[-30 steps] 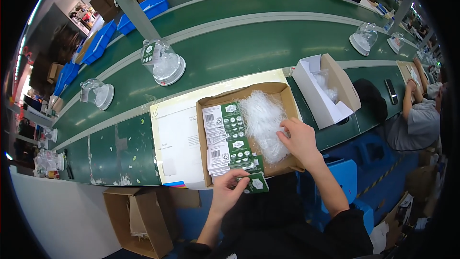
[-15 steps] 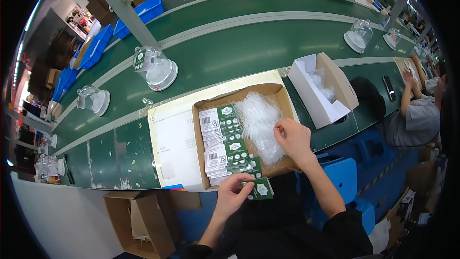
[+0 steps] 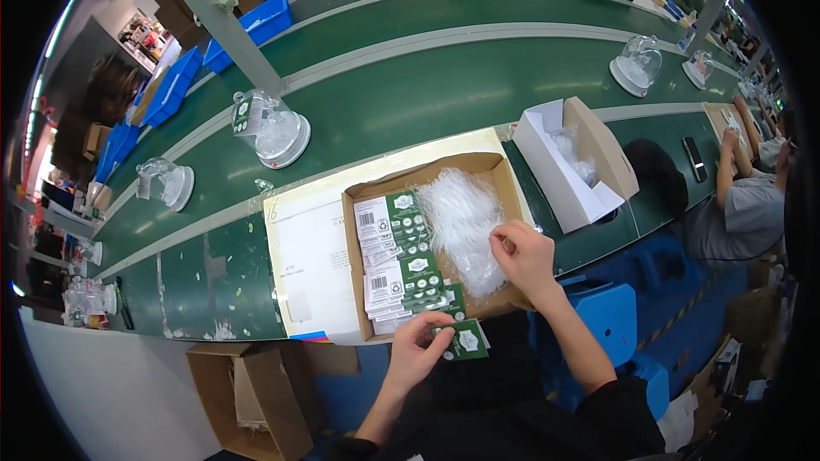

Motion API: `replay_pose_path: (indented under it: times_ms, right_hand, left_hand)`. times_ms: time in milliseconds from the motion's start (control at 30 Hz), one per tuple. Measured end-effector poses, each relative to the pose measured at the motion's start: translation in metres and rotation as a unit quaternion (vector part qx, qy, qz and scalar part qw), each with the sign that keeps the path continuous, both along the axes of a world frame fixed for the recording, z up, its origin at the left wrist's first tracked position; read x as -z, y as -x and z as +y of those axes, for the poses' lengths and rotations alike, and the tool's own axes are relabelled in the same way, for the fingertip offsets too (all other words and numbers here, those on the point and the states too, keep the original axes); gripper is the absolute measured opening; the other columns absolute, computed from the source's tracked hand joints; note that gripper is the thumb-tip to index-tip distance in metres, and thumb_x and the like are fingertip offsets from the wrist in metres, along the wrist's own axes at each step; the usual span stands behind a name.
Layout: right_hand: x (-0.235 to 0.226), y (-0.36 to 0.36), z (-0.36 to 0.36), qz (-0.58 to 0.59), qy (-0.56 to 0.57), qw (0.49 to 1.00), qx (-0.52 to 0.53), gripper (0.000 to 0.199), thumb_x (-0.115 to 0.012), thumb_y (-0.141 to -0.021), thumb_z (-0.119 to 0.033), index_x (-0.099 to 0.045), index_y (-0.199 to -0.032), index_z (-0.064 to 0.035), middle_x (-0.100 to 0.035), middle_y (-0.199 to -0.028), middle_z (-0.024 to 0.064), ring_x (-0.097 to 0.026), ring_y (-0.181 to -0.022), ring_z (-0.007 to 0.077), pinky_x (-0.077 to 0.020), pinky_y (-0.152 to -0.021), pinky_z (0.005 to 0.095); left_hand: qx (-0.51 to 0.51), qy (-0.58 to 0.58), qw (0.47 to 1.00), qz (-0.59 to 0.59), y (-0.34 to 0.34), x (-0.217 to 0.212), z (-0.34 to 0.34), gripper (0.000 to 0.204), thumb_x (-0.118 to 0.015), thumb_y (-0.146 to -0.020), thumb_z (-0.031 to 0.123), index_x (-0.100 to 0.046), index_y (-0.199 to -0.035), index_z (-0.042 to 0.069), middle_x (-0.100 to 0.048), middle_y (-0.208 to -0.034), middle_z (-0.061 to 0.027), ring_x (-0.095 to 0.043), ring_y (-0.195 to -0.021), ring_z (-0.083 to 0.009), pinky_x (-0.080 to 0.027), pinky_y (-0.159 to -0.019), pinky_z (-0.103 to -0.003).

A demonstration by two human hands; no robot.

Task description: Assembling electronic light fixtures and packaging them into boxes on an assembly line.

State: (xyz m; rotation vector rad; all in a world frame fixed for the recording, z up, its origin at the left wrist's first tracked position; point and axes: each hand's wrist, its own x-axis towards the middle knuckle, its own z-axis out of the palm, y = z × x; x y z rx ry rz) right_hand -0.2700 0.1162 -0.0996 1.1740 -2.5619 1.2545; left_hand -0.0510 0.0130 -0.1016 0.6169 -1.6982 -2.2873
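My left hand [image 3: 418, 350] pinches a green and white printed card [image 3: 465, 341] just off the near edge of a shallow cardboard tray [image 3: 360, 288]. Stacks of the same kind of card [image 3: 400, 282] fill the tray's left side. On its right lies a heap of thin, clear-white plastic strands [image 3: 464, 222]. Over the right edge of this heap is my right hand [image 3: 523, 258], thumb and forefinger pressed together. Anything between those fingertips is too fine to make out.
A white carton [image 3: 547, 158] with clear plastic pieces stands right of the tray. Clear domes on white bases [image 3: 278, 137] sit on the green conveyor [image 3: 410, 90]. A blue stool [image 3: 608, 312] is at the near right. Another person [image 3: 739, 205] works far right, near a phone [image 3: 694, 159].
Both hands stay almost where they were, the left a touch lower with the card. On the conveyor, the domes have shifted slightly to the left.
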Motion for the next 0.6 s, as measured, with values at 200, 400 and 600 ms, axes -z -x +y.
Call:
replay_pose_path:
  times_ms: [200,400,600]
  right_hand:
    - [0.005,0.004,0.001,-0.066,0.114,0.991,0.024,0.001,-0.065,-0.082,-0.001,-0.066,-0.081,-0.0006,-0.059,-0.068,0.0069,-0.052,-0.053,0.0111,-0.0393,-0.051,0.0237]
    - [0.022,0.011,0.019,-0.144,0.164,0.975,0.029,0.013,-0.058,-0.090,-0.004,-0.060,-0.078,0.0020,-0.056,-0.066,0.0015,-0.048,-0.055,0.0062,-0.0361,-0.050,0.0215]
    - [-0.021,-0.028,0.030,-0.409,0.250,0.877,-0.031,0.013,-0.051,-0.094,-0.003,-0.057,-0.083,-0.0001,-0.057,-0.066,0.0029,-0.049,-0.053,0.0058,-0.0379,-0.049,0.0188]
  left_hand:
    - [-0.046,-0.027,0.999,0.009,0.003,0.004,0.000,0.016,-0.060,-0.090,-0.001,-0.055,-0.106,0.001,-0.065,-0.093,-0.0042,-0.057,-0.075,-0.0040,-0.046,-0.065,-0.017]
    - [-0.066,0.008,0.998,-0.022,0.007,0.002,0.002,0.021,-0.060,-0.091,0.000,-0.058,-0.112,-0.003,-0.069,-0.090,-0.0057,-0.059,-0.078,-0.0040,-0.046,-0.070,-0.017]
    - [-0.097,0.025,0.995,-0.030,0.005,-0.003,-0.007,0.023,-0.062,-0.090,0.000,-0.062,-0.113,-0.006,-0.071,-0.097,-0.0081,-0.063,-0.084,-0.0074,-0.049,-0.072,-0.019]
